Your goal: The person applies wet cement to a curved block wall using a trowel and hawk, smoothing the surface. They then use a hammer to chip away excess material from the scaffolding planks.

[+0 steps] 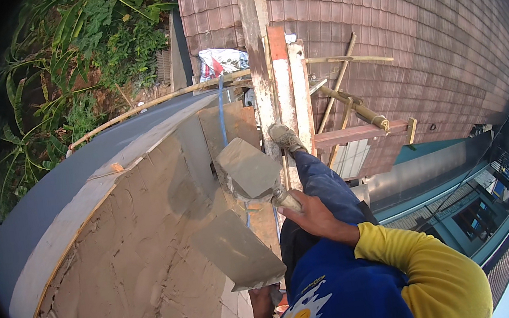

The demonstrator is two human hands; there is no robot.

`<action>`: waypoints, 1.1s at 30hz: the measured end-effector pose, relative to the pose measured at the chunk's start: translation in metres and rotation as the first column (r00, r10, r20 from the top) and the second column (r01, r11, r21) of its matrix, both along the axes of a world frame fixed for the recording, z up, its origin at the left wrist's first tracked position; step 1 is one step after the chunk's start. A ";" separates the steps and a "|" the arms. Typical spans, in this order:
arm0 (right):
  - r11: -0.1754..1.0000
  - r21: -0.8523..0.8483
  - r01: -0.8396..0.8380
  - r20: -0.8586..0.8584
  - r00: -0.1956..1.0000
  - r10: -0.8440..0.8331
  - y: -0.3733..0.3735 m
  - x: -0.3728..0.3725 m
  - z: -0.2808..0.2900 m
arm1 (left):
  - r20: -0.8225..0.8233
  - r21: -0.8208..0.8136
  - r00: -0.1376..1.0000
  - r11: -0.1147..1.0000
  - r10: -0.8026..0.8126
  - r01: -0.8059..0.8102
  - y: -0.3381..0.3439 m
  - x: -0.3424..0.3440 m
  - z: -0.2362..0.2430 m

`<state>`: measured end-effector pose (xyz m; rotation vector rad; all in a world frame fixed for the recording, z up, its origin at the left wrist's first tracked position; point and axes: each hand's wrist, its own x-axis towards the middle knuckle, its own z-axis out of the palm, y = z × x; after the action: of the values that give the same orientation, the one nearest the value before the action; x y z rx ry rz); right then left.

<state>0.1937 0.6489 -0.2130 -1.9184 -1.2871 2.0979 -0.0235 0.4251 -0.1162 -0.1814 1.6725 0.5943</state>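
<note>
My right hand [320, 219], in a yellow sleeve, is closed round the handle of a trowel [249, 167]. The trowel's broad grey blade points away from me, up and left. Below it, a flat rectangular metal plate [239, 250] slants in front of my body, its lower edge close to my left hand [263, 303]. That hand seems to grip the plate from behind, though most of its fingers are hidden. Left of both tools, rough wet mortar [120, 258] covers a wall, uneven and ridged, with a straight strip [64, 262] along its edge.
My shoe [285, 137] rests on long narrow planks [257, 50]. Bamboo poles [346, 74] and a reddish beam [359, 134] stand right of them. Beyond are a tiled roof [388, 9], a white sack [222, 61] and plants [75, 47]. A blue hose [222, 109] hangs near the wall.
</note>
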 end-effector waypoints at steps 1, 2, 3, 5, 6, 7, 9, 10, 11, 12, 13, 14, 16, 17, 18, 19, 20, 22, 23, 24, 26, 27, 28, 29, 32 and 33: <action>1.000 -0.005 -0.009 0.004 1.000 0.009 0.000 -0.001 -0.001 | -0.010 -0.003 1.000 1.000 -0.003 0.003 -0.003 -0.002 -0.001; 1.000 0.003 -0.012 0.007 1.000 0.012 0.000 -0.002 -0.001 | -0.018 -0.006 1.000 1.000 -0.005 0.005 -0.006 -0.003 -0.003; 1.000 0.011 -0.016 0.011 1.000 0.016 0.000 -0.003 -0.001 | -0.026 -0.009 1.000 1.000 -0.007 0.006 -0.009 -0.003 -0.003; 1.000 0.005 -0.023 0.007 1.000 0.023 0.001 -0.004 -0.001 | -0.014 0.001 1.000 1.000 -0.010 0.010 -0.009 -0.006 -0.004; 1.000 -0.009 -0.026 -0.001 1.000 0.026 0.004 -0.005 -0.001 | -0.008 0.004 1.000 1.000 -0.013 0.013 -0.006 -0.007 -0.004; 0.999 -0.024 -0.030 -0.008 1.000 0.030 0.006 -0.005 0.000 | -0.018 0.005 1.000 1.000 -0.001 0.002 -0.006 -0.007 -0.004; 0.999 -0.033 -0.024 -0.022 0.999 0.024 0.006 -0.006 0.000 | -0.037 0.018 0.999 1.000 0.024 -0.023 -0.006 -0.003 -0.004; 0.999 -0.038 -0.023 -0.030 0.999 0.022 0.007 -0.005 0.001 | -0.043 0.027 0.999 1.000 -0.002 0.003 -0.005 -0.003 -0.003; 0.999 -0.030 -0.030 -0.012 1.000 0.029 0.007 -0.007 0.001 | -0.060 0.034 0.998 0.999 -0.022 0.024 0.002 -0.002 0.002; 0.999 -0.022 -0.038 0.005 0.999 0.039 0.007 -0.007 0.001 | -0.079 0.041 0.996 0.998 -0.041 0.044 0.007 0.000 0.005; 0.999 -0.013 -0.049 0.022 0.999 0.049 0.007 -0.005 0.001 | -0.052 0.038 0.998 0.999 -0.031 0.033 0.006 0.003 0.002; 0.998 -0.049 -0.039 0.010 0.999 0.039 0.013 -0.006 0.007 | -0.053 0.035 0.999 0.999 -0.004 0.006 -0.001 0.005 0.000; 0.997 -0.052 0.049 -0.014 0.999 -0.050 0.011 -0.004 0.004 | -0.008 0.055 0.999 0.997 0.046 -0.045 -0.023 -0.008 -0.009; 0.996 -0.068 0.055 0.005 0.998 -0.055 0.015 -0.005 0.004 | -0.038 0.008 0.999 1.000 -0.020 0.020 -0.018 -0.011 -0.009; 0.996 -0.026 0.086 -0.014 0.996 -0.086 0.011 -0.003 0.000 | -0.037 0.034 0.999 0.999 0.008 -0.006 -0.016 -0.009 -0.008; 0.996 -0.025 0.091 -0.017 0.996 -0.092 0.008 -0.002 -0.004 | -0.036 0.060 0.999 0.998 0.033 -0.031 -0.014 -0.008 -0.005; 0.995 -0.022 0.096 -0.012 0.995 -0.097 0.010 -0.002 -0.003 | -0.038 0.073 0.998 0.997 0.044 -0.041 -0.009 -0.005 -0.003; 0.994 -0.090 0.055 0.032 0.998 -0.052 0.015 0.000 0.002 | -0.041 0.097 0.997 0.994 0.060 -0.056 -0.001 -0.002 0.002; 0.996 -0.083 0.041 0.034 0.999 -0.039 0.015 0.002 0.002 | -0.044 0.095 0.996 0.993 0.075 -0.071 -0.002 0.001 0.002; 0.997 -0.076 0.029 0.037 0.999 -0.027 0.015 0.003 0.002 | -0.046 0.094 0.995 0.992 0.090 -0.085 -0.004 0.002 0.001; 0.999 -0.030 0.023 0.033 0.999 -0.022 0.012 0.005 0.001 | -0.053 0.099 0.995 0.992 0.086 -0.080 -0.005 0.004 0.002; 1.000 0.009 0.028 0.025 0.999 -0.028 0.009 0.005 -0.001 | -0.059 0.106 0.996 0.993 0.068 -0.061 -0.004 0.003 0.003; 0.998 0.048 0.035 0.018 0.999 -0.036 0.006 0.005 -0.002 | -0.064 0.112 0.997 0.993 0.049 -0.041 -0.004 0.003 0.004; 0.998 0.059 0.022 0.015 1.000 -0.022 0.009 0.006 0.002 | -0.075 0.113 0.997 0.994 0.012 -0.004 -0.004 0.003 0.003; 0.988 0.147 0.037 -0.017 0.999 -0.035 0.016 0.000 0.008 | -0.113 0.139 0.993 0.990 -0.020 0.036 -0.004 -0.003 0.002; 0.975 0.214 0.065 -0.029 0.998 -0.060 0.013 0.001 0.006 | -0.113 0.160 0.993 0.987 0.032 -0.013 -0.006 0.001 0.001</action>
<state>0.1943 0.6620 -0.2072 -1.8155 -1.3666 1.8591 -0.0222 0.4187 -0.1148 -0.0510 1.7274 0.7645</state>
